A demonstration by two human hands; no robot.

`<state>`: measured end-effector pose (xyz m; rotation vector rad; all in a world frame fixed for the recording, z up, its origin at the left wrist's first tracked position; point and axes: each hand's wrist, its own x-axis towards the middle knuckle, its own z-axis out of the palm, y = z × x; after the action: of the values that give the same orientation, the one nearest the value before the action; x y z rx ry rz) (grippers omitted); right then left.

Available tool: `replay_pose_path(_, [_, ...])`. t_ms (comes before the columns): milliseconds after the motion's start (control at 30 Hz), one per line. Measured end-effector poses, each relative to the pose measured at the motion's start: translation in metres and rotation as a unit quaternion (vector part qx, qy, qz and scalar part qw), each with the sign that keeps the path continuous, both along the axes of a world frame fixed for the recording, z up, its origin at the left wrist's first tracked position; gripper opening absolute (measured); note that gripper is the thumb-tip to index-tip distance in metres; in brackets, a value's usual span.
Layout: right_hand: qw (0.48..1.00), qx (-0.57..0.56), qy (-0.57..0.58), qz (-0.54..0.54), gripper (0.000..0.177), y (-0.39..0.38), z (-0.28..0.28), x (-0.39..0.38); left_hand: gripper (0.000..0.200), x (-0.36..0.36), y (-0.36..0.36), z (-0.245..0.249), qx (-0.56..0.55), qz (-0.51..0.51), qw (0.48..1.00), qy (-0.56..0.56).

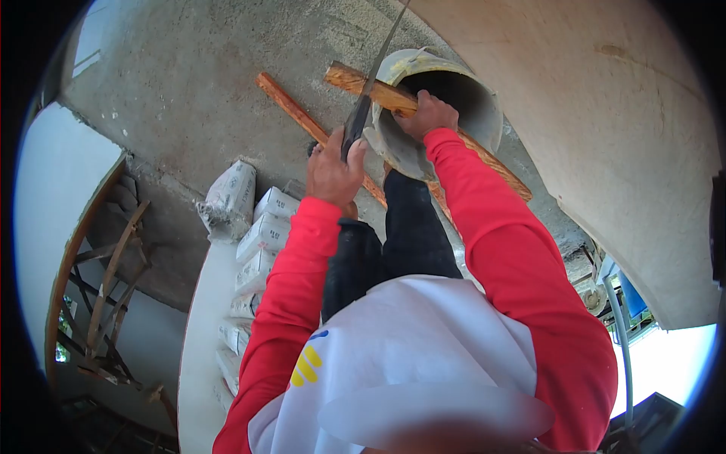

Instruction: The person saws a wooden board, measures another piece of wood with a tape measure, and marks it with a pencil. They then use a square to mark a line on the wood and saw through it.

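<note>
My left hand (336, 172) is closed round the black handle (357, 127) of a long-bladed tool. Its thin blade (384, 53) points away from me, seen nearly edge-on, and crosses a short wooden plank (370, 88) near the far end. My right hand (428, 117) grips that plank near its middle, fingers wrapped over it. The plank lies slantwise across the mouth of a large pale bucket (393, 147), with its near end (505, 175) sticking out beneath my right forearm. The bucket is tipped, its dark inside showing.
A reddish wooden strip (291, 108) lies on the concrete floor (204, 83) beyond my left hand. White printed sacks (263, 236) line my left side, near scrap timber (113, 287). A large pale curved surface (605, 113) rises close on the right. My legs (412, 223) stand against the bucket.
</note>
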<state>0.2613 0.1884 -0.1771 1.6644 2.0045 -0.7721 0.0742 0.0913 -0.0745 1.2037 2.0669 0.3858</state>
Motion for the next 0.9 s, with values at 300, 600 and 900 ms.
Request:
replay_pose_path(300, [1.000,0.017,0.011,0.006,0.057,0.007,-0.008,-0.002,0.046,-0.035,-0.103,0.138,-0.122,0.031,0.986,-0.112])
replay_pose_path(600, [0.999,-0.035,-0.017,0.005,0.064,0.014,-0.003,-0.005,0.044,-0.025,-0.103,0.126,-0.062,0.023,0.993,-0.095])
replay_pose_path(900, [1.000,-0.016,-0.021,0.004,0.058,0.011,-0.004,-0.006,0.042,-0.008,-0.004,-0.018,0.045,-0.001,0.999,-0.028])
